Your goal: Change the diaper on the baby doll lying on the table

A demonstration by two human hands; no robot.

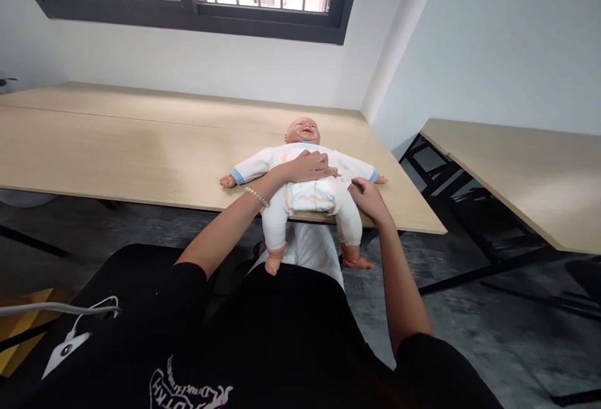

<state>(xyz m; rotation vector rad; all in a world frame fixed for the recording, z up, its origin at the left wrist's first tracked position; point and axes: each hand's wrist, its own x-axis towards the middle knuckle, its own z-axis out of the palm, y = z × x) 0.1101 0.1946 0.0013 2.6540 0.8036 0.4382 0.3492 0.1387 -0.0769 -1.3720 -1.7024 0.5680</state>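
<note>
Head cam view here: a baby doll [300,153] lies on its back on the tabletop [131,146], right by the front edge, with its legs hanging off. Left hand [307,166] rests flat on the doll's chest, fingers spread, not gripping anything. Right hand [369,199] looks pinched on the loose edge of the white onesie [345,177] at the doll's side. Diaper [312,196] shows through the open front. Another table [507,171] sits off to the right.
</note>
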